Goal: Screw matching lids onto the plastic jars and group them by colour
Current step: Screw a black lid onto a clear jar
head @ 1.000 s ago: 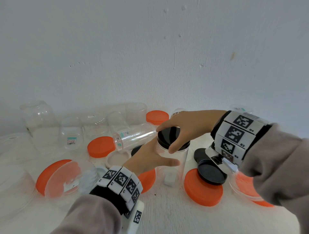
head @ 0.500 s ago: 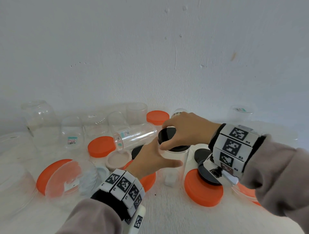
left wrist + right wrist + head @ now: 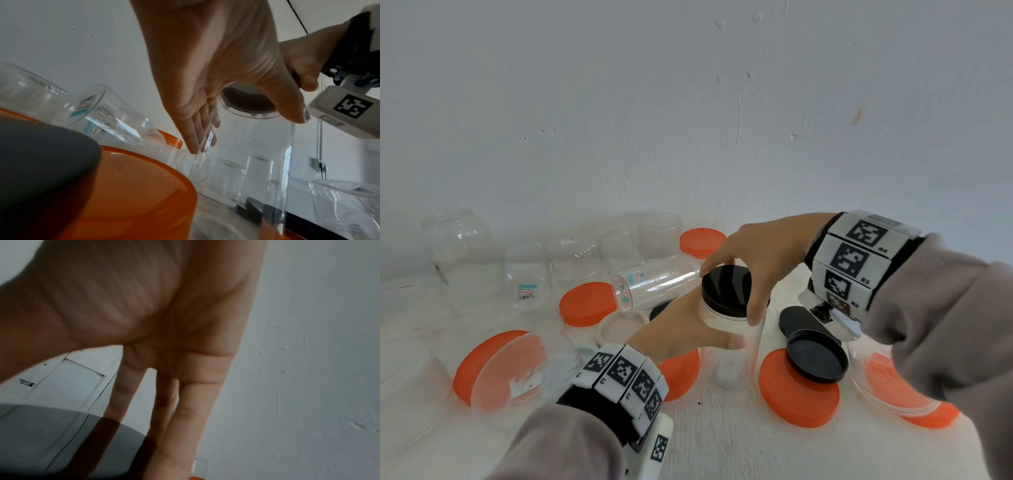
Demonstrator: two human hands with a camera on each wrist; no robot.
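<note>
The left hand grasps the side of the clear jar, thumb in front and the fingers wrapped behind it. The jar stands upright on the white table. Above these fingers, the right hand grips the black lid on the jar mouth, fingertips curled around its rim. Just right of the thumb, a loose black lid rests on an orange lid. Beyond the fingers, a clear jar lying on its side lies near another orange lid.

Head view above; wrist views underneath hands
</note>
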